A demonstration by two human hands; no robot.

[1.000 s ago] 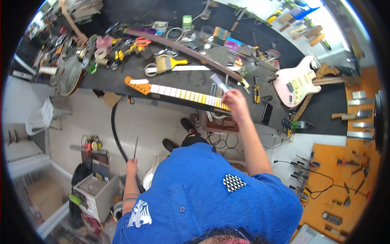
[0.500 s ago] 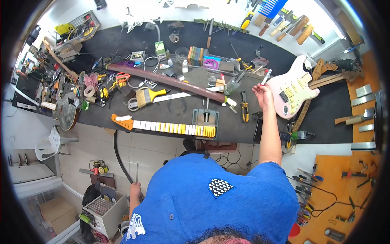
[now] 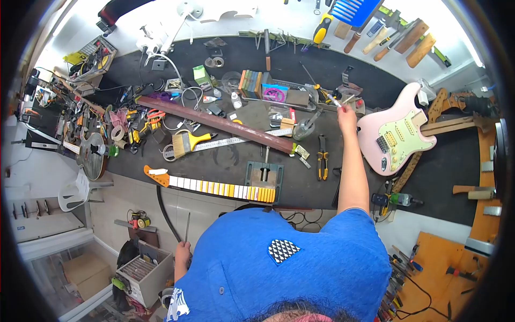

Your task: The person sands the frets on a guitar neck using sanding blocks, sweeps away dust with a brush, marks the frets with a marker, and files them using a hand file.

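My left hand (image 3: 183,253), low beside my body, is closed around a slim metal file-like tool (image 3: 188,227) that points upward. My right hand (image 3: 347,116) reaches over the bench at the right, its fingers closed on a small slender whitish object (image 3: 335,101) whose kind is too small to make out. Close to that hand lie a pink guitar body (image 3: 370,140) with a pale green pickguard and a clear bottle (image 3: 304,129). A guitar neck (image 3: 214,188), its fretboard covered in white and yellow strips, rests on a vise (image 3: 272,174) at the bench's front edge.
A long reddish-brown beam (image 3: 214,119) crosses the bench. Around it lie a paintbrush (image 3: 185,143), a steel ruler (image 3: 225,143) and yellow-black pliers (image 3: 322,158). Dense clutter fills the left end. Tools hang on the back wall, including a blue comb-like piece (image 3: 354,12).
My right hand has moved slightly back over the bench, and the object in it now tilts left. My left hand still holds the slim tool. The whole view has shifted.
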